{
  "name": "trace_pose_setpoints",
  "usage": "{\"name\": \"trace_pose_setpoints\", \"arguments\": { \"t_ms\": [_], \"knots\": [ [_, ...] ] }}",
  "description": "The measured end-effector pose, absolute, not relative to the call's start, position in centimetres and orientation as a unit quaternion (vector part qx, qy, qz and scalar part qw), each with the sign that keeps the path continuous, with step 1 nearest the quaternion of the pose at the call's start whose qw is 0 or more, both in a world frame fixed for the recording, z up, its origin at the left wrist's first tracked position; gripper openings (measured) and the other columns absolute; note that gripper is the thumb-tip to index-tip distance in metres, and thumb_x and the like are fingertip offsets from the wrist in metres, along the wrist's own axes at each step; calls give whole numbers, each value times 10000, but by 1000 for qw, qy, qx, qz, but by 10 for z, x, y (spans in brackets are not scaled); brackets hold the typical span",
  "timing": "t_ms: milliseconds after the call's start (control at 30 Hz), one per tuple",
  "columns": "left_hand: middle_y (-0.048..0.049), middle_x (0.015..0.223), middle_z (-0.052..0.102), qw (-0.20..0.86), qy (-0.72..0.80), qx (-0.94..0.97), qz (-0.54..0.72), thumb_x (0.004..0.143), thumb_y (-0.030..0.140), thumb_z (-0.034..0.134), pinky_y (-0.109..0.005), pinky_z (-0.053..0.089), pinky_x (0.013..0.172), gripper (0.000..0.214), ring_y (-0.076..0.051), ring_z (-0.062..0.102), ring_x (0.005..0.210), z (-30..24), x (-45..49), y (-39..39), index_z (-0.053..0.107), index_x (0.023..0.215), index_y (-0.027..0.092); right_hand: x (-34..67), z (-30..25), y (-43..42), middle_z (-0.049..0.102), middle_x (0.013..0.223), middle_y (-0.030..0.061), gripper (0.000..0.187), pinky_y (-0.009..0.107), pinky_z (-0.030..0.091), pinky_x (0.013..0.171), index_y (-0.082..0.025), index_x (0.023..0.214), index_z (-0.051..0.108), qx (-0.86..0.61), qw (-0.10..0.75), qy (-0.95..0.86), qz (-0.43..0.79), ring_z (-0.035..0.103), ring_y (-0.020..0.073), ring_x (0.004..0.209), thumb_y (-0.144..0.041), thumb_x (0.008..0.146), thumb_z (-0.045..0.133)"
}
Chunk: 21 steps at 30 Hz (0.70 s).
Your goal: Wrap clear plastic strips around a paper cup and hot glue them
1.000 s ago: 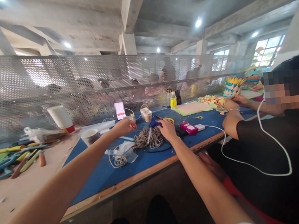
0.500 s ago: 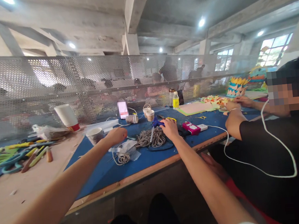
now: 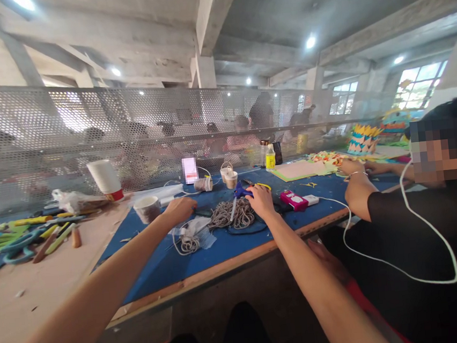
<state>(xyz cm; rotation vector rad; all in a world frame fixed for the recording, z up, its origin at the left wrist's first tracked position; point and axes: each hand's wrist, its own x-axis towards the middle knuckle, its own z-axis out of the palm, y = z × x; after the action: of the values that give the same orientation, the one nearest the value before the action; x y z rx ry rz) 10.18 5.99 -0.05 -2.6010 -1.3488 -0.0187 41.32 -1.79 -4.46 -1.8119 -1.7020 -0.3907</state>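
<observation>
My right hand [image 3: 261, 199] is closed round a blue hot glue gun [image 3: 241, 190]. A whitish glue stick [image 3: 233, 210] slants down from it over a heap of grey-brown cord [image 3: 220, 215]. To the left, my left hand [image 3: 181, 209] is closed with its fingers curled down; what they hold, if anything, is hidden. Beside that hand stands a paper cup wrapped in cord [image 3: 147, 209]. A clear plastic bag [image 3: 202, 230] and a small coil of cord [image 3: 189, 244] lie just in front of it.
Small cord-wrapped cups [image 3: 230, 179], a spool [image 3: 203, 184] and a phone [image 3: 190, 171] stand farther back. Stacked paper cups [image 3: 105, 179] and several tools [image 3: 37, 241] are at left. A magenta box [image 3: 294, 200] lies at right, near a co-worker's arm [image 3: 357, 188] and white cable [image 3: 401, 281].
The whole view has shifted slightly right and down. Both hands stay in nearly the same places over the table, and the right one still holds the glue gun.
</observation>
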Motion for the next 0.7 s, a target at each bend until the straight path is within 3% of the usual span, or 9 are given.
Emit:
{"name": "trace_pose_setpoints", "arguments": {
  "t_ms": [267,400,500,700],
  "knots": [
    [-213,1204,649,148,-518,-842,-27,879,185,469,-407,504,859,309,-344,655,1067,24,99,76,693,1081,114,415,-48,-14,678,1168,66,232,375,379,955,-250,1152,687,-680,316,-644,-151,552,245,1155,-263,925,645],
    [-224,1169,667,139,-560,-816,-31,858,174,502,-415,507,863,320,-352,662,1062,19,100,87,667,1122,101,415,-48,-15,675,1178,61,231,370,374,962,-256,1156,680,-681,327,-635,-161,544,243,1162,-267,928,641],
    [-225,1224,654,122,-573,-810,-34,869,261,519,-416,511,862,376,-358,651,1083,9,103,91,626,1194,103,416,-46,-16,664,1195,68,260,378,368,964,-256,1194,662,-691,335,-617,-173,532,250,1162,-277,937,629],
    [-107,1050,752,47,-524,-851,8,809,384,548,-351,527,800,327,-295,690,976,0,105,85,738,1005,204,423,-39,-15,648,1196,98,271,373,372,925,-245,1213,653,-744,387,-519,-165,520,264,1149,-286,951,599]
  ]
}}
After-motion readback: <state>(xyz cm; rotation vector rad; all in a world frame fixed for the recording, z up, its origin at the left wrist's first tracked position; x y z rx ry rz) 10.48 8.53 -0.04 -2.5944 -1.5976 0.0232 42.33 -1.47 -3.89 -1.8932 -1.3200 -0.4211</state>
